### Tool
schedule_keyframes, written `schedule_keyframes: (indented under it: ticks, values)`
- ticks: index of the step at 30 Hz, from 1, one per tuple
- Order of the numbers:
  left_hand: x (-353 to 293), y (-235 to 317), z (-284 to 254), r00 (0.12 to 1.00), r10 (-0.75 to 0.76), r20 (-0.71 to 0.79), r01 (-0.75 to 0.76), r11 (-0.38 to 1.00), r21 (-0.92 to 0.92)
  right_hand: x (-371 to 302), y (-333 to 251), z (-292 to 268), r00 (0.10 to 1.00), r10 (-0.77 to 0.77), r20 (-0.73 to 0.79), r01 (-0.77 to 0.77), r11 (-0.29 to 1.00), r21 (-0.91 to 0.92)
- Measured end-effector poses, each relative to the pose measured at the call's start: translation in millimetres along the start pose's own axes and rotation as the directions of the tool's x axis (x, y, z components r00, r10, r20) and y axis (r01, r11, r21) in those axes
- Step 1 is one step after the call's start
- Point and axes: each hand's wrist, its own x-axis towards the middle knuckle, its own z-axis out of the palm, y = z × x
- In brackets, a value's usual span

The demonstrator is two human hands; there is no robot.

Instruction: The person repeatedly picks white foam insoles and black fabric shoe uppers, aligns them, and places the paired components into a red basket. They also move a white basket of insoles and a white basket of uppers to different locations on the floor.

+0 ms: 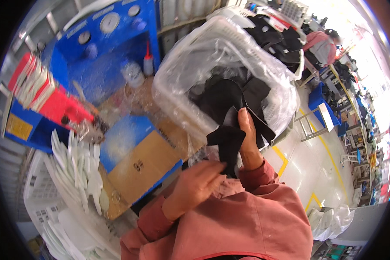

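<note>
My right hand (248, 135) is closed round several black fabric pieces (229, 141), its thumb lying along them. They hang over the near side of a white plastic basket (286, 82) lined with clear plastic. More dark pieces (223, 93) lie inside the basket, just beyond that hand. Close to the lower end of the held pieces is my left hand (195, 186). Its fingers point toward the fabric and are smeared by motion, so I cannot tell if they grip it.
Left of me stands a blue machine (104, 60) with round gauges and a red-and-white upright part (52, 91). Cardboard (143, 160) covers its work surface, which holds bottles (132, 74). White flat pieces (76, 169) fill a crate at lower left. A co-worker (323, 47) is at far right.
</note>
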Motion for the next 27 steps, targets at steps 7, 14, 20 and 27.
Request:
schedule_keyframes:
  ticks: [7, 14, 20, 27]
  values:
    - [-0.2, -14.2, 26.5, 0.987, -0.049, 0.155, 0.057, 0.997, -0.046, 99.0, 41.1, -107.8, 0.800, 0.517, -0.306, -0.481, 0.856, 0.189]
    - [-25.5, -39.0, 17.8, 0.921, -0.340, 0.192, 0.358, 0.931, -0.068, 109.5, 107.1, -180.1, 0.890, 0.398, -0.224, -0.382, 0.917, 0.113]
    - [-34.7, -49.6, 14.3, 0.916, -0.360, 0.179, 0.372, 0.928, -0.038, 103.0, 36.2, -162.9, 0.985, -0.065, -0.160, -0.051, 0.774, -0.631]
    - [-38.1, -61.8, 20.2, 0.810, -0.530, 0.251, 0.576, 0.801, -0.166, 206.9, -99.5, -142.0, 0.767, -0.583, 0.268, 0.480, 0.243, -0.843]
